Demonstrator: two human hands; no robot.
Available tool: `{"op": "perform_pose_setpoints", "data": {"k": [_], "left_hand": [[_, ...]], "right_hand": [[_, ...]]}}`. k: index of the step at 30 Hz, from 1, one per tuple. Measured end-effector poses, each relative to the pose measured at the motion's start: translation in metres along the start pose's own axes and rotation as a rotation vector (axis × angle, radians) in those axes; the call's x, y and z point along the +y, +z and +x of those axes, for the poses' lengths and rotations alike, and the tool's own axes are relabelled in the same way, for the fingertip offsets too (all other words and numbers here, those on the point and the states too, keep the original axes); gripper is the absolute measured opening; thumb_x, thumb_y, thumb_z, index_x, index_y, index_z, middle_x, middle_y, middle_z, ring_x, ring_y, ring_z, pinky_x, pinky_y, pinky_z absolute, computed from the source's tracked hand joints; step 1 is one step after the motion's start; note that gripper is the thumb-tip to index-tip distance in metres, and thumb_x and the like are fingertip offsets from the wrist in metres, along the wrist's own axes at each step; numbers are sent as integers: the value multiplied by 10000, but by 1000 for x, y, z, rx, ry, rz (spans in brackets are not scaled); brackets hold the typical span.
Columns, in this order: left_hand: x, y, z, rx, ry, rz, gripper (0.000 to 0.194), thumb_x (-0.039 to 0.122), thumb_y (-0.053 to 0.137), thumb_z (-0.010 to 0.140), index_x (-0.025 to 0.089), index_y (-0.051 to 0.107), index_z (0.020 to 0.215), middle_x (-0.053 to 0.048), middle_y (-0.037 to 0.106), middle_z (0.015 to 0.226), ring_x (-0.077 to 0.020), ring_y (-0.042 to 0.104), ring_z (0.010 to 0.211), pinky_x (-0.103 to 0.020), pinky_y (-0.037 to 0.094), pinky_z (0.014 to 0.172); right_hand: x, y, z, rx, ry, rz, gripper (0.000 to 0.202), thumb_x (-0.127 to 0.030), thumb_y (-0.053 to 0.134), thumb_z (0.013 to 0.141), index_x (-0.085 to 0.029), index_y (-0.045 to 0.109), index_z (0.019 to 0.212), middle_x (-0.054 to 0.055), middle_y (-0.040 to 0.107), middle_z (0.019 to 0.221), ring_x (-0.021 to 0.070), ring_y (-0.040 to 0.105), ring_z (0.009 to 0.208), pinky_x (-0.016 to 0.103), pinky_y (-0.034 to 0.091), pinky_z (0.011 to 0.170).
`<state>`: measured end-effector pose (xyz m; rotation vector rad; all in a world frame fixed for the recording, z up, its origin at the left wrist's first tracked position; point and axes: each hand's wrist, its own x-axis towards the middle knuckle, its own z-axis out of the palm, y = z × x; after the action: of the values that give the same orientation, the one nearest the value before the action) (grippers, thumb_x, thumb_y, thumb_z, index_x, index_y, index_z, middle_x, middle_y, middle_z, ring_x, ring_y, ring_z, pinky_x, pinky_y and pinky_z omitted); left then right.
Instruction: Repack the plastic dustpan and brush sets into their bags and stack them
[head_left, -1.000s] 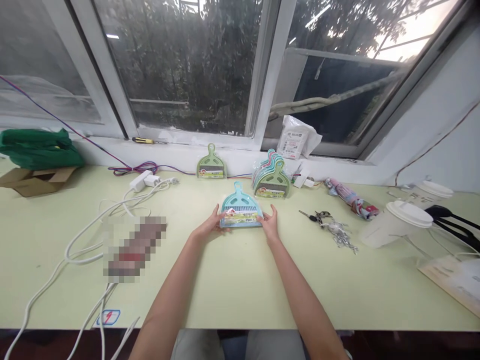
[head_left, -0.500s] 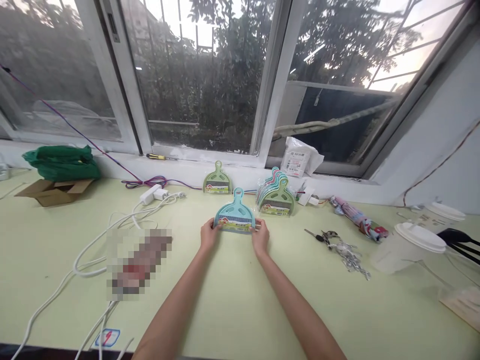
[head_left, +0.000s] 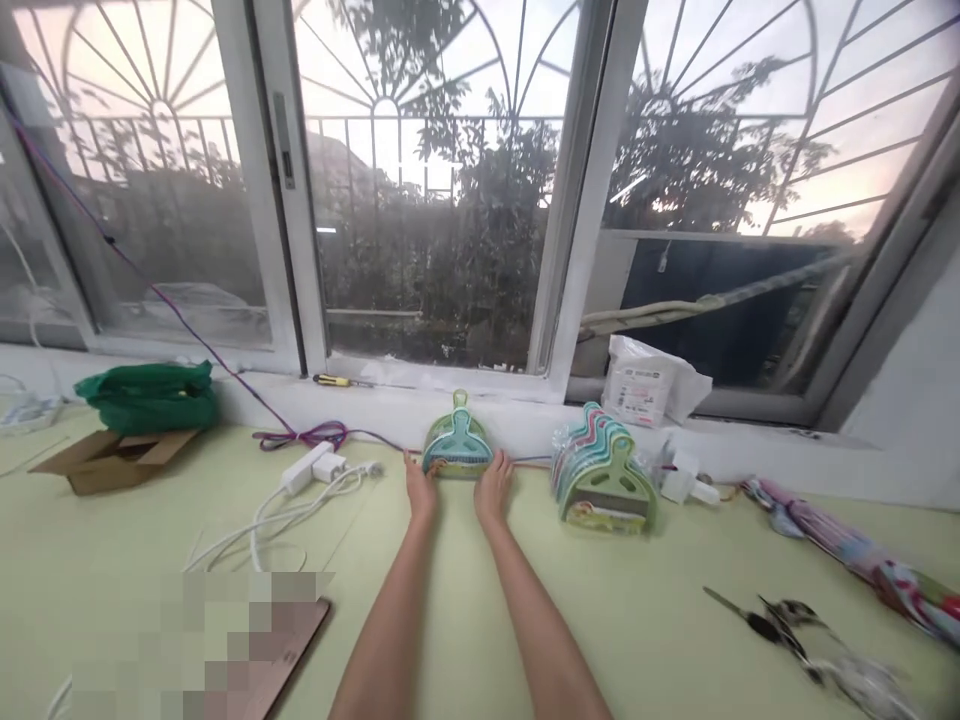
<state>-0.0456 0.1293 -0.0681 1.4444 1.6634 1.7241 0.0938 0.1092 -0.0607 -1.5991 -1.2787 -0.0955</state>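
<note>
A light-blue packaged mini dustpan (head_left: pixel 459 450) stands upright near the foot of the window wall, between my two hands. Behind it, a green dustpan (head_left: pixel 460 400) is mostly hidden, with its handle and outer rim showing. My left hand (head_left: pixel 421 490) is closed on the blue dustpan's left edge. On the opposite edge, my right hand (head_left: pixel 493 490) grips with bent fingers. To the right stands a row of several packaged dustpans (head_left: pixel 604 485), a green one in front of blue and pink ones.
A green bag (head_left: pixel 146 397) sits on an open cardboard box (head_left: pixel 112 465) at left. White cables and a plug adapter (head_left: pixel 311 468) lie nearby. Keys (head_left: pixel 780 630) and a folded umbrella (head_left: pixel 847 550) are at right. A screwdriver (head_left: pixel 334 380) rests on the sill, beside a white packet (head_left: pixel 645 385) further right.
Both hands have carried the blue dustpan forward, up against the green one by the wall. The camera view has tilted up and come closer.
</note>
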Motion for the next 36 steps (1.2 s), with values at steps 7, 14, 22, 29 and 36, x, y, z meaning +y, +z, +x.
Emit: {"op": "perform_pose_setpoints", "data": {"k": [7,14,22,29,36], "left_hand": [[-28,32,44,126,108,86,775,193,586,776,103,202,1443,-229,456,1315,-325,410,1300,-486,331,1071],[-10,16,20,36,66,161,840,295,630,775,98,134,1424,-277,259,1459,-369,214,1392,-542,171,1118],[-2,-27,-29,-139,-173,-145,742,313,577,805,197,173,1417,-201,172,1509,-274,221,1420,-437,270,1117],[44,-57,-121,-495,-26,-255,449,279,589,786,237,499,1223,-96,431,1409,-235,369,1350,-422,284,1123],[119,-53,-217,-908,-137,-404,325,392,634,766,197,631,1027,-115,607,1240,-246,553,1175,-404,421,1006]], "right_hand": [[2,47,27,-4,-107,-134,724,-11,254,804,-41,56,1500,201,195,1550,293,152,1446,501,242,1109],[-7,8,3,-235,-227,-184,783,-136,397,827,-103,7,1506,165,19,1575,297,-36,1462,627,53,1115],[-15,-74,-58,-551,-469,-162,746,-216,498,853,-215,138,1507,114,108,1582,265,-47,1466,662,17,1100],[15,-156,-100,-519,-317,81,586,-25,336,805,-228,489,1334,81,220,1558,226,107,1458,597,141,1124],[126,-251,-39,88,138,-2,531,-65,407,782,-109,444,1311,174,456,1353,235,347,1311,417,269,1097]]}}
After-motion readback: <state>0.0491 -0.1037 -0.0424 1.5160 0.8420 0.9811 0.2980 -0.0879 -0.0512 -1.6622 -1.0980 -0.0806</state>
